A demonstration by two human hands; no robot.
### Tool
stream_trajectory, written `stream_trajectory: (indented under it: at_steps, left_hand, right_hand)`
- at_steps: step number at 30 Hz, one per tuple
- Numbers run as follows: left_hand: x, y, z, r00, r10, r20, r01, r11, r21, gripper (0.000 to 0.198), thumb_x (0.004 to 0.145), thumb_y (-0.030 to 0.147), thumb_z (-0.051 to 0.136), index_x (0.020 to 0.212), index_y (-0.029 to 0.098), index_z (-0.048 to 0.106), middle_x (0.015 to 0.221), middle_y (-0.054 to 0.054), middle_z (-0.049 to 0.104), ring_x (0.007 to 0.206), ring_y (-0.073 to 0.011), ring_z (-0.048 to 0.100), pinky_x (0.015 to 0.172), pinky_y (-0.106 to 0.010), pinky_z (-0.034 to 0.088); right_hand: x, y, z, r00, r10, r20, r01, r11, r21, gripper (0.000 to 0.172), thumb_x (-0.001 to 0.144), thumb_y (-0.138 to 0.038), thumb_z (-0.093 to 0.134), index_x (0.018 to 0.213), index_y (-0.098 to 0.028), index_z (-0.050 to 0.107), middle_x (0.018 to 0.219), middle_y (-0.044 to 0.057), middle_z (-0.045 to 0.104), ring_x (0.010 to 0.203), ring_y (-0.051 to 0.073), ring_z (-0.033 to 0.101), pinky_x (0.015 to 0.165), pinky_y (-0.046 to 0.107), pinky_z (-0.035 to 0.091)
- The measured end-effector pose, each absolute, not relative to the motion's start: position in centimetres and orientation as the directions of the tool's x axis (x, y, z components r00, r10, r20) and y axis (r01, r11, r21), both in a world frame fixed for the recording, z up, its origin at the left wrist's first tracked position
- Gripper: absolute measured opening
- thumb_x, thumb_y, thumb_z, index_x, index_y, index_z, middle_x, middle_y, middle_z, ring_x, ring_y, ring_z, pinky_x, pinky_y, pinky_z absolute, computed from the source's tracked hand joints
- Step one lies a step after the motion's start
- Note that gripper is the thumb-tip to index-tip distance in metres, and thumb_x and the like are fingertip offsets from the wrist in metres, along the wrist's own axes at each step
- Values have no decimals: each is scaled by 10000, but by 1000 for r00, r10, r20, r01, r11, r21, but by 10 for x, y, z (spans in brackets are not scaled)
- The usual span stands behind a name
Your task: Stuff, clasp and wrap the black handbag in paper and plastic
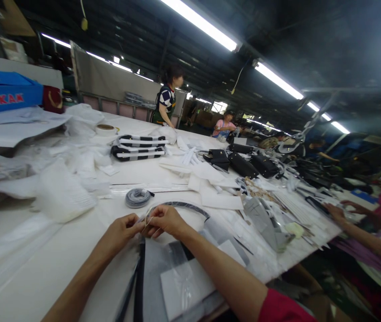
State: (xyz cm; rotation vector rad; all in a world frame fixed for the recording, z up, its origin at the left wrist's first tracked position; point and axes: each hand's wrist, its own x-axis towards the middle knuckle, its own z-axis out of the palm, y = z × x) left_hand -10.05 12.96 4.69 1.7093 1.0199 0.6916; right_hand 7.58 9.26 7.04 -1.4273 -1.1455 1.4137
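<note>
Just above a plastic-wrapped grey and black bag [153,273], both my hands meet with fingertips pinched. My left hand [126,229] and my right hand [167,220] grip the end of the bag's strap [190,205], where a thin pale loop [147,215] shows between the fingers; whether that loop is metal or wrapping I cannot tell. The strap is dark, covered in clear film, and arcs behind my right hand. White padding [185,284] under clear plastic lies on the bag. A coiled grey strap [138,197] rests just beyond my hands.
White foam sheets [220,200] and crumpled wrapping [62,190] cover much of the table. Farther back lie wrapped black handles [139,152], a tape roll [105,129] and black bags [242,164]. A blue box [9,91] stands left. A co-worker's hands [336,212] are at the right.
</note>
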Motion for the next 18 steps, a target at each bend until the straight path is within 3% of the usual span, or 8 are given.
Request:
stream_trajectory:
  at_steps: [4, 10, 12, 16, 18]
  left_hand:
    - [-100, 129, 49, 427, 902, -56, 257, -62, 965, 459, 635, 623, 624, 608, 195, 458, 580, 47, 458, 584, -138, 468, 564, -247, 415]
    - [-103, 123, 62, 356, 928, -106, 103, 74, 992, 428, 584, 524, 695, 626, 200, 419, 626, 42, 511, 659, -162, 572, 673, -326, 549]
    - [-107, 123, 67, 359, 925, -122, 49, 112, 992, 399, 580, 481, 705, 653, 192, 439, 663, 27, 547, 679, -168, 595, 674, -326, 552]
    - [-121, 124, 79, 329, 936, -122, -32, 141, 990, 381, 598, 448, 709, 688, 181, 454, 726, 0, 586, 697, -169, 606, 652, -308, 536]
    - [-127, 123, 86, 377, 922, -87, -59, 118, 991, 361, 621, 431, 703, 693, 181, 453, 716, 7, 565, 675, -151, 577, 637, -283, 507]
  right_hand:
    - [82, 89, 64, 22, 982, -186, 229, -186, -955, 111, 703, -210, 704, 757, -165, 618, 584, -36, 637, 507, 123, 635, 405, 171, 462]
    - [91, 77, 60, 27, 978, -206, 406, -199, -892, 24, 717, -178, 678, 740, -170, 677, 561, -36, 608, 498, 89, 575, 429, 159, 431]
    - [93, 75, 58, -4, 974, -227, 407, -206, -890, 63, 708, -160, 678, 769, -165, 694, 572, -28, 620, 485, 80, 551, 431, 159, 418]
    - [93, 75, 59, -63, 966, -249, 345, -213, -914, 276, 672, -153, 690, 947, -176, 697, 855, 11, 711, 560, 87, 606, 485, 186, 466]
    - [90, 76, 64, -82, 964, -254, 299, -219, -929, 302, 687, -181, 687, 989, -177, 687, 928, 23, 714, 612, 99, 636, 533, 205, 498]
